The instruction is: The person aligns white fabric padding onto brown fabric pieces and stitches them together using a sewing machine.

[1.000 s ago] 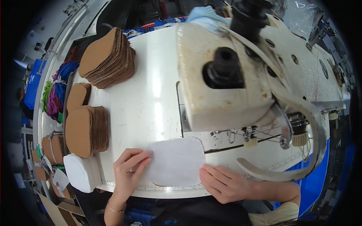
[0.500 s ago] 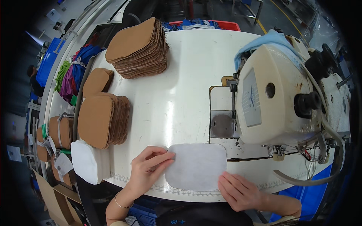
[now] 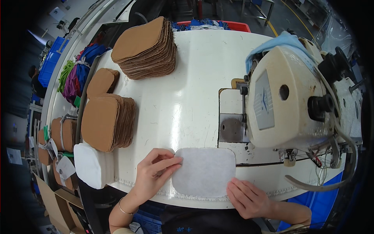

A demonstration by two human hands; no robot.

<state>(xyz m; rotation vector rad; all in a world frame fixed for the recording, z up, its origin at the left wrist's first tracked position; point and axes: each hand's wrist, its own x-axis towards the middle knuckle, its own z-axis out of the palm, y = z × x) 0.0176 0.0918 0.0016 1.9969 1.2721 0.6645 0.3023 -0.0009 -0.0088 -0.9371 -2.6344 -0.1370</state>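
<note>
A white rounded-rectangle fabric piece (image 3: 203, 171) lies flat at the table's front edge. My left hand (image 3: 156, 175) pinches its upper left edge between thumb and fingers. The fingers of my right hand (image 3: 247, 198) are pressed together on its lower right edge, the thumb mostly hidden. Just beyond the piece, at the right, stands a cream sewing machine (image 3: 290, 101) with a metal plate (image 3: 233, 128) beside it and a light blue cloth (image 3: 280, 43) draped on top.
Brown stacked pieces (image 3: 138, 41), (image 3: 99, 123) and a white stack (image 3: 89, 165) line the left of the table (image 3: 187, 70). Beyond are coloured cloth bundles (image 3: 78, 78), a red bin (image 3: 237, 25), blue crates (image 3: 52, 58), an open carton (image 3: 50, 199) and, far left, a person (image 3: 34, 80).
The view has swung back from close over the machine, so more of the table and floor shows. My hands stay on the white piece, with little visible movement against it.
</note>
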